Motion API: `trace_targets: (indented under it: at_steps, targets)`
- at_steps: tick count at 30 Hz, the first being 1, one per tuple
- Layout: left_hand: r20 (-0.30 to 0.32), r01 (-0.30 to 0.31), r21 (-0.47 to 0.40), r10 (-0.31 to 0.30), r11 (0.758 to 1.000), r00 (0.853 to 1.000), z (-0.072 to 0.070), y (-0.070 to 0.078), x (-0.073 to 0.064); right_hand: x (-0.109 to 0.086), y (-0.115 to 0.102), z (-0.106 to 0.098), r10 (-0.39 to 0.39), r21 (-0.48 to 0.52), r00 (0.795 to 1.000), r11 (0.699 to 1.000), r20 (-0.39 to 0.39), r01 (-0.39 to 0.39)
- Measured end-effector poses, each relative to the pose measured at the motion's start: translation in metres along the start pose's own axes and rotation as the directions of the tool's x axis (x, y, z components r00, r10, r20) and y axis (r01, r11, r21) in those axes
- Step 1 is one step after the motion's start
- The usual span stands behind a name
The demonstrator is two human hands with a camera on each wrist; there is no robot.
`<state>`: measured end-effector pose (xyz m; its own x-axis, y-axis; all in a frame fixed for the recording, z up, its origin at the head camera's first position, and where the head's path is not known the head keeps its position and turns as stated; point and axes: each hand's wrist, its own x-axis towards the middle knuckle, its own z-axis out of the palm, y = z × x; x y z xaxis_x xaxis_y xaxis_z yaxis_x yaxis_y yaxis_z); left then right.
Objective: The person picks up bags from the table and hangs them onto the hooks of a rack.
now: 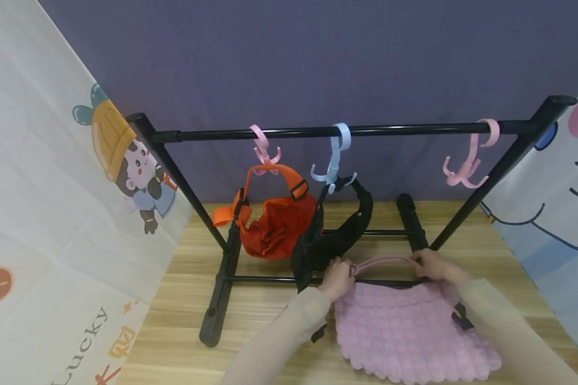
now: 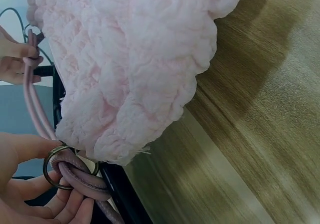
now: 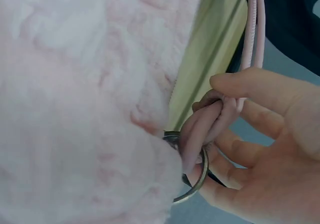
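A puffy pink bag (image 1: 409, 331) with a quilted, bubbly surface hangs low at the front right, its thin pink strap (image 1: 382, 260) arched above it. My left hand (image 1: 338, 279) grips one end of that strap, where the left wrist view shows a brass ring (image 2: 50, 166) and a looped knot between thumb and fingers. At the strap's other end, my right hand (image 1: 438, 266) pinches the knot (image 3: 202, 126), right above a second metal ring (image 3: 202, 176). Just left of my left hand is a black bag (image 1: 322, 248), hung from a light blue hook (image 1: 334, 158).
A black rack (image 1: 212, 135) stands on the wood-grain table (image 1: 173, 321). Its top bar also carries a pink hook (image 1: 266, 152) with an orange-red bag (image 1: 274, 227) and, far right, another pink hook (image 1: 467, 163) holding nothing. Behind is a purple-grey panel (image 1: 294, 59).
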<state>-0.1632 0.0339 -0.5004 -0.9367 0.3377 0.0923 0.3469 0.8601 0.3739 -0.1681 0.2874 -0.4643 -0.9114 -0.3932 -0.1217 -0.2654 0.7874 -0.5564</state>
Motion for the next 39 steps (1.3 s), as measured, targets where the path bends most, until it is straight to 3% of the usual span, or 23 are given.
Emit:
trace_targets:
  at_steps: [6, 11, 17, 23, 29, 33, 39]
  targets:
    - [0.042, 0.039, -0.074, -0.036, 0.996, 0.998, -0.002, -0.002, 0.001, -0.002, -0.006, -0.007, -0.022, 0.012, 0.999, 1.000, -0.030, 0.023]
    - [0.053, 0.035, -0.117, -0.029, 0.992, 0.998, -0.003, -0.004, 0.001, -0.005, -0.013, -0.013, -0.010, 0.041, 1.000, 0.999, -0.024, 0.011]
    - [0.038, 0.005, -0.173, 0.002, 0.985, 0.999, -0.002, -0.007, 0.000, -0.010, -0.023, -0.019, -0.018, 0.054, 0.997, 0.998, -0.069, 0.022]
    - [0.023, -0.039, -0.136, 0.042, 0.990, 0.999, -0.005, -0.008, -0.003, -0.015, -0.030, -0.023, -0.042, 0.042, 0.993, 0.998, -0.111, 0.047]
    - [-0.022, -0.109, -0.089, 0.108, 0.990, 0.994, -0.007, -0.008, -0.007, -0.020, -0.036, -0.028, -0.075, -0.032, 0.980, 0.997, -0.183, 0.070]
    - [-0.048, -0.128, -0.161, 0.121, 0.979, 0.991, -0.007, -0.009, -0.010, -0.024, -0.039, -0.031, -0.088, -0.049, 0.971, 0.996, -0.222, 0.079]
    - [-0.065, -0.110, -0.272, 0.096, 0.956, 0.993, -0.014, -0.006, -0.013, -0.029, -0.045, -0.036, -0.047, -0.030, 0.974, 0.999, -0.223, 0.042]
